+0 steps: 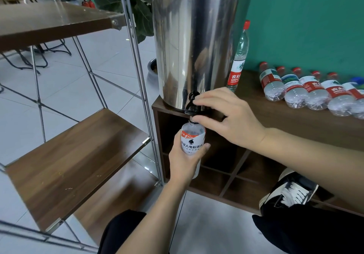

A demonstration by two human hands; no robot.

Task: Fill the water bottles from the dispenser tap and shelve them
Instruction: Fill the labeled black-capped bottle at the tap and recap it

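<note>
One bottle [192, 141] gripped in left hand [185, 162] under tap [194, 104], right hand [230, 116] pinching it

A polished, mirror-bright steel dispenser [194, 43] stands on a matt dark wood-grain cabinet [295, 116]. Clear glossy plastic bottles [307, 94] lie alongside; neighbouring shelves [72, 155] show smooth wood laminate.
</note>
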